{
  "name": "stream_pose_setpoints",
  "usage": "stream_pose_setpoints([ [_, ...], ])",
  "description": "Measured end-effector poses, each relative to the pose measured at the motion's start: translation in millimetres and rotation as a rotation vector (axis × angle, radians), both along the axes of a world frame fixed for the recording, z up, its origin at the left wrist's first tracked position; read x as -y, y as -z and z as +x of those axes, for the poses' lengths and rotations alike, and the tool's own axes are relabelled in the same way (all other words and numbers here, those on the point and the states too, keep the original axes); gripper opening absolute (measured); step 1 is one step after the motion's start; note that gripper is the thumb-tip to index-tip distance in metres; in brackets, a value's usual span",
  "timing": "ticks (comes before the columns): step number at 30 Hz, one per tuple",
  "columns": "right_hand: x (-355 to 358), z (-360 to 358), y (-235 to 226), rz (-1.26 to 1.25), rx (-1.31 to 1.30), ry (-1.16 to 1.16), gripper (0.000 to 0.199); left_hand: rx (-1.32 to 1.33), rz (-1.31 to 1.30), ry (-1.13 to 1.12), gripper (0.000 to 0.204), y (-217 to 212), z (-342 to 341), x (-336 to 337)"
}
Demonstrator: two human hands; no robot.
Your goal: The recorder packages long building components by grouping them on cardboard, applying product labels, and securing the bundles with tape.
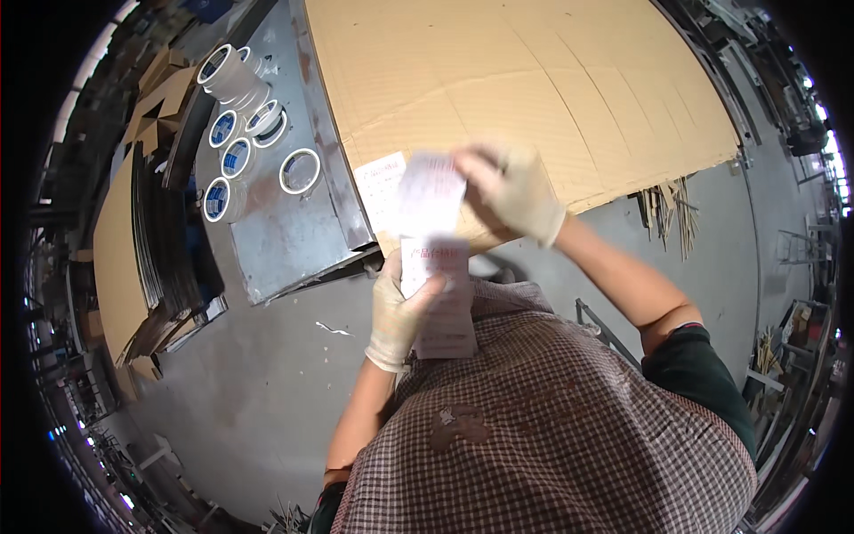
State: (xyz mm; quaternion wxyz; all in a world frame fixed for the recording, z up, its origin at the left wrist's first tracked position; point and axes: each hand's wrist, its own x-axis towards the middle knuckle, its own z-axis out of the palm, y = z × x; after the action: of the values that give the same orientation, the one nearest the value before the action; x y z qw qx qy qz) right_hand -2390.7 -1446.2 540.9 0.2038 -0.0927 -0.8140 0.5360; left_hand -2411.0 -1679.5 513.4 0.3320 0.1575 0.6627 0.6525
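My left hand (397, 313), in a pale glove, grips a stack of white printed label sheets (442, 303) held upright against my checked apron. My right hand (514, 190), also gloved, pinches the top of one loose label sheet (430, 194) and holds it just above the stack; the sheet is blurred. Another label (379, 182) lies stuck on the near edge of a large flat sheet of brown cardboard (534, 80), right beside both hands.
A grey metal table (276, 240) to the left carries several rolls of tape (236, 116). Stacks of flat cardboard (124, 258) stand beside it. Thin wooden sticks (667, 209) lie on the grey floor (267, 383) at the right, with racks and clutter around the rim.
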Motion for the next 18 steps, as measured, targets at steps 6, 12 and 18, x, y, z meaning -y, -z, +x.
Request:
stream_pose_setpoints([
  [6,-79.6,-53.2,10.0,-0.215,0.075,-0.223,0.032,0.062,0.017,-0.164,0.039,-2.9,20.2,-3.7],
  [12,-72.5,-68.8,15.4,0.372,0.124,-0.225,0.036,0.004,0.0,-0.298,0.032,-0.5,23.2,-18.4],
  [18,-19.1,-2.8,-5.1,0.269,0.436,-0.616,0.04,0.123,-0.034,-0.286,0.033,9.4,17.3,-29.5],
])
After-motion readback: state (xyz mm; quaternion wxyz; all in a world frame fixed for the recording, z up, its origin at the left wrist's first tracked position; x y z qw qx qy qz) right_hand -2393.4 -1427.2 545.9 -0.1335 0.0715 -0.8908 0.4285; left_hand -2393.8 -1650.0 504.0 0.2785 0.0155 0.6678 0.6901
